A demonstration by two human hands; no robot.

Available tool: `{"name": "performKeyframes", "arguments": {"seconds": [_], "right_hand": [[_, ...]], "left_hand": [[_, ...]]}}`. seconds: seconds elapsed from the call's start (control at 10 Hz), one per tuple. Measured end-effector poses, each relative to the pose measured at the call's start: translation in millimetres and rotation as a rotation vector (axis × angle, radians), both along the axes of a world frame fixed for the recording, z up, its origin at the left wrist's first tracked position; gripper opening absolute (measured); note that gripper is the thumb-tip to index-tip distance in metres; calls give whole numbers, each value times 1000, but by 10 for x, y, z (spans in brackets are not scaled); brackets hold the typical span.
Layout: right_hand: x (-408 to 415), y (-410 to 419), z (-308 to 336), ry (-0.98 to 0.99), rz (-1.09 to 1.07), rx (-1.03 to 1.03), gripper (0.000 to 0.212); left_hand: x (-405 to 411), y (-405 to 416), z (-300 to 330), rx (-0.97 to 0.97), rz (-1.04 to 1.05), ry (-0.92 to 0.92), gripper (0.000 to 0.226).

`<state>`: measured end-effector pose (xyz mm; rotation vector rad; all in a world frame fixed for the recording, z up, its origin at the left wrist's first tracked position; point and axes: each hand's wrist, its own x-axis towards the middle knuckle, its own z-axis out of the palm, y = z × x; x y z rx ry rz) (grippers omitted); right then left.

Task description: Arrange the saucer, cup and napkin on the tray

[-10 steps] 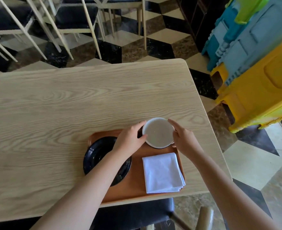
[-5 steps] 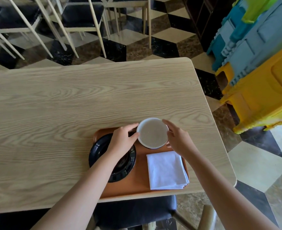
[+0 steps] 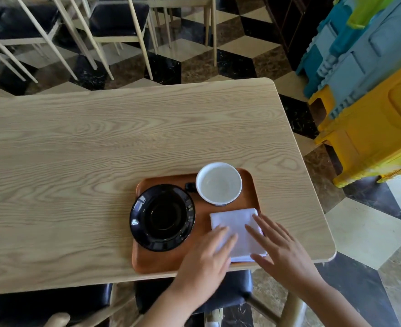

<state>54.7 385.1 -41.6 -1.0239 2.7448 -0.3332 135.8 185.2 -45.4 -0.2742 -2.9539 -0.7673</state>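
Observation:
An orange tray point(image 3: 166, 263) lies near the table's front right. On its left sits a glossy black saucer point(image 3: 162, 217). At its far right corner stands a cup point(image 3: 219, 184), white inside with a dark handle, upright and apart from both hands. A folded white napkin point(image 3: 236, 226) lies flat in the near right part. My left hand point(image 3: 206, 258) rests flat with fingertips on the napkin's left side. My right hand point(image 3: 279, 251) lies with spread fingers over its right edge. Neither hand grips anything.
The tray sits on a light wooden table point(image 3: 100, 149) whose right edge is close by. Dark-seated chairs point(image 3: 114, 22) stand beyond the table, and another chair seat point(image 3: 232, 293) is under the front edge. Stacked blue and yellow plastic stools point(image 3: 371, 90) stand at the right.
Both hands have left the cup and drawn back toward me onto the napkin. The cup now stands alone at the tray's far right corner.

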Motion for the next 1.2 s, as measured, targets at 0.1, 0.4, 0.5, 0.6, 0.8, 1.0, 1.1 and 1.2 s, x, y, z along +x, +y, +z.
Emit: {"name": "performKeyframes", "arguments": {"seconds": [0.1, 0.4, 0.5, 0.6, 0.8, 1.0, 1.1, 1.2], "right_hand": [[55, 23, -102, 17, -4, 84, 55], [118, -186, -114, 12, -56, 52, 59], [145, -280, -137, 21, -51, 42, 58], [171, -320, -193, 35, -40, 20, 42], [195, -349, -202, 88, -20, 13, 43], [222, -369, -165, 84, -40, 5, 55], [219, -379, -140, 97, -30, 39, 37], [148, -459, 2, 50, -25, 75, 36]], "left_hand": [[59, 158, -138, -69, -53, -77, 37], [35, -4, -195, -127, -51, -173, 54], [78, -61, -206, -138, -31, -156, 57], [118, -110, -225, -131, -16, -129, 58], [125, -138, -241, -113, -10, -116, 59], [118, -130, -249, -122, -37, -111, 59], [104, -147, -207, -151, -43, -139, 53], [33, -154, -50, -160, -16, -154, 34]]}}
